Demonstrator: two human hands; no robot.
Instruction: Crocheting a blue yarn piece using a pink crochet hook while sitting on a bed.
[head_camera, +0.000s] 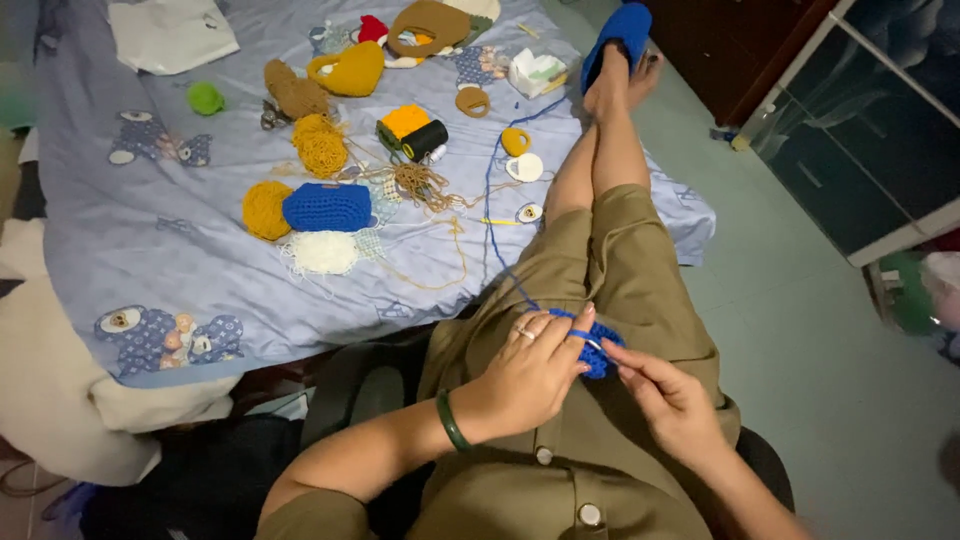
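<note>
Small blue crochet piece (597, 350) on lap, at 5 o'clock of frame. Left hand (525, 375) fingers pinched on its left edge. Right hand (672, 400) fingers closed on thin hook, touching piece. Looks soft, light, floppy, stretchy. Best held at edge. Blue yarn (492, 215) runs up toward 12 o'clock onto bed (150, 250).
</note>
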